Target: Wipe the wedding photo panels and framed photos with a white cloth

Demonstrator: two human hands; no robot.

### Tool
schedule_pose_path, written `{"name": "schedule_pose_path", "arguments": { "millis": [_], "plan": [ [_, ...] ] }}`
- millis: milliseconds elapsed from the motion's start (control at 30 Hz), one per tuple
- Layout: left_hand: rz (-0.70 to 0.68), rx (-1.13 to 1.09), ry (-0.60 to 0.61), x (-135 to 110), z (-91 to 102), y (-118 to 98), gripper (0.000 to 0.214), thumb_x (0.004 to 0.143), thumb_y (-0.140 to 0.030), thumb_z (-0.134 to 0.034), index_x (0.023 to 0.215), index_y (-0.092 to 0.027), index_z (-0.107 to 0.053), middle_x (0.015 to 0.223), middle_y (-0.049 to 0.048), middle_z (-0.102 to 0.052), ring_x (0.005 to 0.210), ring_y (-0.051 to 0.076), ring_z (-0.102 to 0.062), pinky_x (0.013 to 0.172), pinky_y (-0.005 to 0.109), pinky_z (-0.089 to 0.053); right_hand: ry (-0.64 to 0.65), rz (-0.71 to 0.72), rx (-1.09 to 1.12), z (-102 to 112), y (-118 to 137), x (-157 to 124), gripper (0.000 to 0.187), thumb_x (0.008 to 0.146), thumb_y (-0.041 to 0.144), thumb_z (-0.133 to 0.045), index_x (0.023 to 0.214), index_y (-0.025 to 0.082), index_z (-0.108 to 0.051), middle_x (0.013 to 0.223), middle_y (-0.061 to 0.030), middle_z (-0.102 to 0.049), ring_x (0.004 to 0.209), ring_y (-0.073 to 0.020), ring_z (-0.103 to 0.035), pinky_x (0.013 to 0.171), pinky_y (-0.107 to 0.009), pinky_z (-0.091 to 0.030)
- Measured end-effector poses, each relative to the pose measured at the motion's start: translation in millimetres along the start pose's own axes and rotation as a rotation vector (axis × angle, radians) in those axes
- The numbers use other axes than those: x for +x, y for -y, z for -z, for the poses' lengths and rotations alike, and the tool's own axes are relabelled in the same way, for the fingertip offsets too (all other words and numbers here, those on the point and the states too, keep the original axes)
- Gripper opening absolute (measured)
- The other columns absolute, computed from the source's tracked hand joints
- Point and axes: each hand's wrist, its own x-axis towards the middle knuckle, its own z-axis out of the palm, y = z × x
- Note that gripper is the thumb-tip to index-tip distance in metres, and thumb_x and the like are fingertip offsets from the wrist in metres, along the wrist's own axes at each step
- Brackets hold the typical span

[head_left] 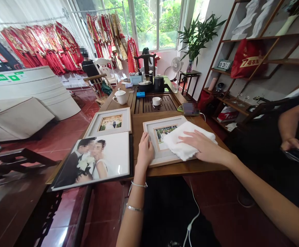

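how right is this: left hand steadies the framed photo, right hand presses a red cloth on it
The cloth is white, not red; the head view shows it. The left hand does steady the framed photo, and the right hand presses the cloth on it.

The bare left forearm (pixel 135 199) wears a thin white string bracelet (pixel 138 185) just behind the left hand (pixel 144 151) and a slim silver metal bangle (pixel 134 208) further up, the right forearm (pixel 262 199) is bare too, and a plain black garment (pixel 165 206) covers the lap.
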Motion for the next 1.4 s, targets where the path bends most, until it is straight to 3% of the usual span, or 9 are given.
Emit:
{"name": "schedule_pose_path", "arguments": {
  "millis": [133, 267, 533, 667, 800, 933, 1133, 1267, 1400],
  "plan": [
    [-0.015, -0.011, 0.002, -1.1, 0.8, 0.1, 0.044, 0.084, -0.008, -0.043, 0.125, -0.016, -0.056, 0.142, 0.0112, -0.048, 0.138, 0.025, -0.036, 0.116, 0.043, -0.028, -0.016, 0.016, 0.127, 14.8, 23.1, -48.8, 0.083, 0.055, 0.003, -0.042, 0.134, 0.027, -0.05, 0.142, -0.0003, -0.049, 0.137, -0.0266, -0.033, 0.114, -0.054, -0.022],
    [-0.005, 0.024, 0.031, -1.2, 2.6, -0.9, 0.044, 0.084, -0.009, -0.042, 0.127, -0.013, -0.054, 0.144, 0.014, -0.045, 0.138, 0.025, -0.035, 0.117, 0.042, -0.026, -0.026, -0.019, 0.122, 17.6, 16.7, -58.1, 0.08, 0.058, 0.004, -0.041, 0.134, 0.026, -0.048, 0.142, -0.0006, -0.048, 0.136, -0.0249, -0.034, 0.114, -0.052, -0.023],
    [0.018, 0.039, 0.06, -0.1, 4.2, -2.2, 0.044, 0.084, -0.009, -0.042, 0.127, -0.01, -0.054, 0.144, 0.0173, -0.044, 0.138, 0.027, -0.035, 0.116, 0.043, -0.027, -0.101, -0.187, -0.046, -1.5, -43.0, 35.9, 0.066, 0.071, 0.011, -0.044, 0.136, 0.009, -0.046, 0.142, -0.0141, -0.048, 0.136, -0.0295, -0.034, 0.111, -0.053, -0.026],
    [0.01, 0.03, 0.045, -0.4, 3.3, -0.9, 0.044, 0.084, -0.009, -0.042, 0.127, -0.012, -0.054, 0.144, 0.0164, -0.044, 0.138, 0.027, -0.036, 0.116, 0.044, -0.027, -0.103, -0.272, -0.062, -0.1, -54.0, 85.0, 0.065, 0.075, 0.011, -0.041, 0.14, 0.015, -0.042, 0.145, -0.0125, -0.043, 0.135, -0.034, -0.032, 0.106, -0.064, -0.026],
    [0.019, 0.011, 0.034, -0.6, 2.0, 0.2, 0.044, 0.084, -0.009, -0.043, 0.126, -0.013, -0.054, 0.143, 0.0153, -0.045, 0.138, 0.026, -0.037, 0.117, 0.042, -0.027, -0.027, -0.209, -0.065, -3.5, -40.6, 99.8, 0.068, 0.072, 0.007, -0.043, 0.139, 0.02, -0.045, 0.145, -0.0102, -0.044, 0.137, -0.0373, -0.027, 0.103, -0.073, -0.017],
    [0.018, -0.01, 0.028, -0.5, 0.4, 0.7, 0.044, 0.083, -0.009, -0.043, 0.125, -0.014, -0.055, 0.143, 0.0139, -0.046, 0.138, 0.026, -0.036, 0.117, 0.043, -0.027, 0.079, -0.055, -0.001, -10.2, -9.6, 72.6, 0.075, 0.067, 0.006, -0.044, 0.14, 0.021, -0.043, 0.146, -0.0073, -0.043, 0.139, -0.0306, -0.026, 0.109, -0.065, -0.016],
    [0.02, -0.002, 0.034, -1.6, 0.4, -2.1, 0.045, 0.084, -0.008, -0.041, 0.128, -0.012, -0.053, 0.144, 0.0146, -0.044, 0.139, 0.025, -0.034, 0.117, 0.042, -0.026, 0.107, 0.069, 0.151, 7.1, 24.7, -9.4, 0.084, 0.058, 0.002, -0.042, 0.139, 0.025, -0.045, 0.145, -0.0018, -0.045, 0.14, -0.0259, -0.026, 0.114, -0.058, -0.014],
    [0.02, -0.006, 0.039, -2.6, 1.5, -3.6, 0.044, 0.085, -0.009, -0.041, 0.127, -0.013, -0.053, 0.145, 0.0138, -0.044, 0.139, 0.025, -0.033, 0.117, 0.041, -0.025, 0.116, 0.053, 0.201, 26.7, 21.2, -42.2, 0.079, 0.064, 0.003, -0.043, 0.139, 0.029, -0.046, 0.142, 0.0003, -0.049, 0.137, -0.026, -0.033, 0.116, -0.053, -0.017],
    [0.023, -0.021, 0.037, -2.4, 0.7, -1.4, 0.044, 0.085, -0.01, -0.041, 0.127, -0.015, -0.053, 0.145, 0.0121, -0.044, 0.139, 0.025, -0.033, 0.117, 0.042, -0.026, 0.051, 0.025, 0.141, 23.0, 2.8, -34.8, 0.074, 0.066, 0.007, -0.046, 0.136, 0.03, -0.049, 0.14, -0.0003, -0.052, 0.134, -0.027, -0.037, 0.113, -0.05, -0.026]
  ]
}}
